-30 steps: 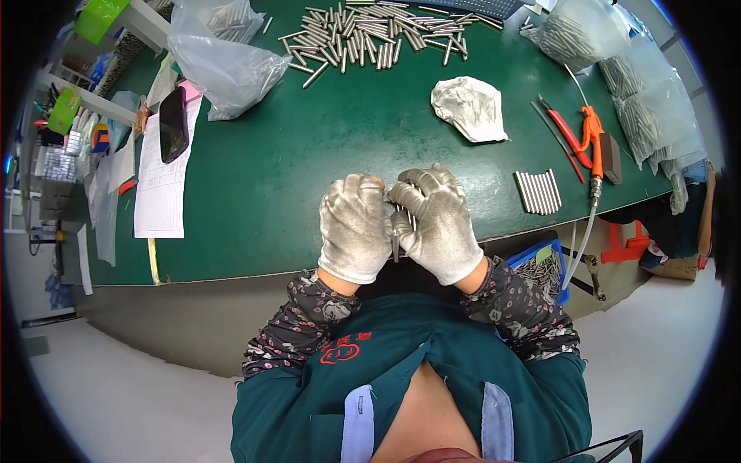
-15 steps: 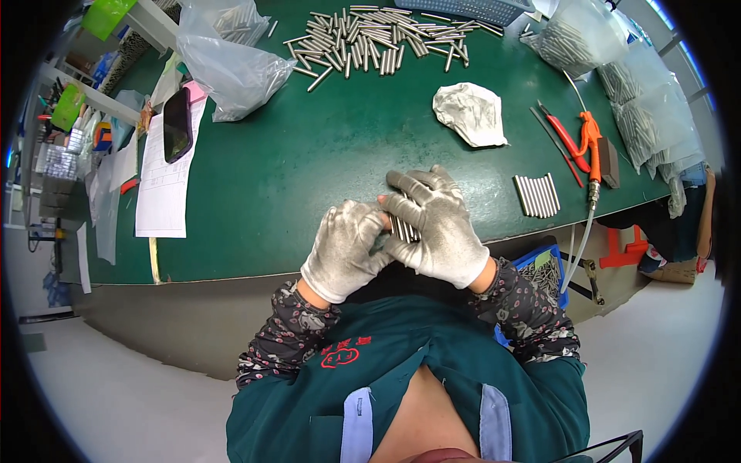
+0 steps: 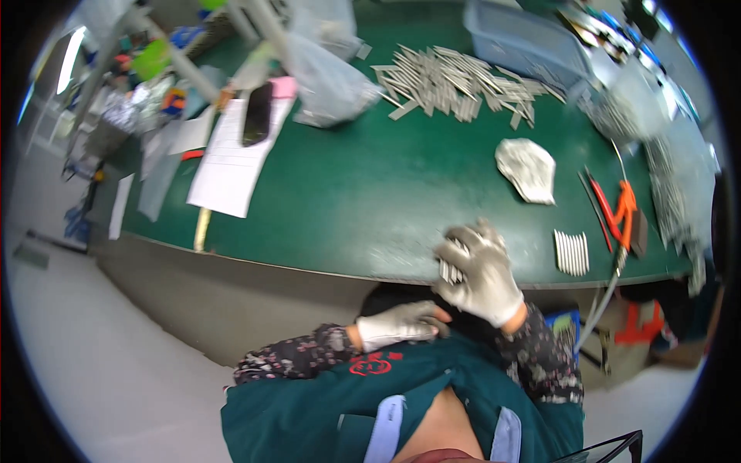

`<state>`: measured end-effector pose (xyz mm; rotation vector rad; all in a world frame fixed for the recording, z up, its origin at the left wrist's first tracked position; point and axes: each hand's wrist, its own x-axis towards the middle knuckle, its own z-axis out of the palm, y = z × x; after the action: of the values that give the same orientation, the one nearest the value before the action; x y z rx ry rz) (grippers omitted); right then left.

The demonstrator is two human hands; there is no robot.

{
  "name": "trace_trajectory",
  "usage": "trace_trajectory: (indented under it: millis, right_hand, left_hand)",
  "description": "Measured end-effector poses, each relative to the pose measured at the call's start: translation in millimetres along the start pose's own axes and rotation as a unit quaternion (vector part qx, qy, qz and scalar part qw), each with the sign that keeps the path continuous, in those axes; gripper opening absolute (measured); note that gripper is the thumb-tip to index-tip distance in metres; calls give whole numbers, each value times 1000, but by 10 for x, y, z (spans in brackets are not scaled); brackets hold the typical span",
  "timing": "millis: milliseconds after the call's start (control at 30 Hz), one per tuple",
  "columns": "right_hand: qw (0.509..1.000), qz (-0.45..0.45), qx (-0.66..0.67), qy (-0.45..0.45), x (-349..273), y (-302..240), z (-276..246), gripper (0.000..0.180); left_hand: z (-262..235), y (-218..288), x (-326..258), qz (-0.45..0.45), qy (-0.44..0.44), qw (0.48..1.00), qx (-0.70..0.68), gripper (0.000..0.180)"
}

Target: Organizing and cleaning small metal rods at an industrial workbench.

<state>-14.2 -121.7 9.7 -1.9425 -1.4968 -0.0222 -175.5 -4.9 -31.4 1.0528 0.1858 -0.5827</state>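
Below table edge, left hand point(image 3: 401, 324) blurs indistinctly.

A single head-worn fisheye view looks steeply down from above the person's chest, facing forward across the green table point(image 3: 340, 201), whose near edge bows across the middle of the frame while the far side curves toward the top rim. The camera sits close: the teal apron point(image 3: 309, 409) fills the lower centre, the right hand point(image 3: 475, 274) lies right of centre at the table edge and the left hand point(image 3: 397, 324) just below it. The grey floor point(image 3: 100, 347) takes the lower left, and the picture is motion-blurred.
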Motion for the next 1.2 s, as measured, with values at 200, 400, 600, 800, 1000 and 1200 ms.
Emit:
trace_trajectory:
  millis: [200,400,600,800,1000,1200]
  right_hand:
    - [999,-24,-19,-26,-257,-175,53,40]
    - [1000,-6,10,-27,-489,-343,71,49]
    - [943,175,278,-50,-503,-519,-121,58]
    - [888,132,433,-81,-335,-555,-236,45]
    - [933,150,285,161,-193,-256,-318,44]
    - [928,188,309,89,11,-13,-260,51]
  left_hand:
    - [184,-239,508,133,24,867,-479,71]
    - [367,-138,400,120,-43,870,-477,52]
    - [327,-265,416,74,-36,933,-350,47]
    - [313,18,244,54,29,960,-273,41]
    - [319,660,244,215,48,968,-119,57]
    - [-165,855,698,392,133,900,137,67]
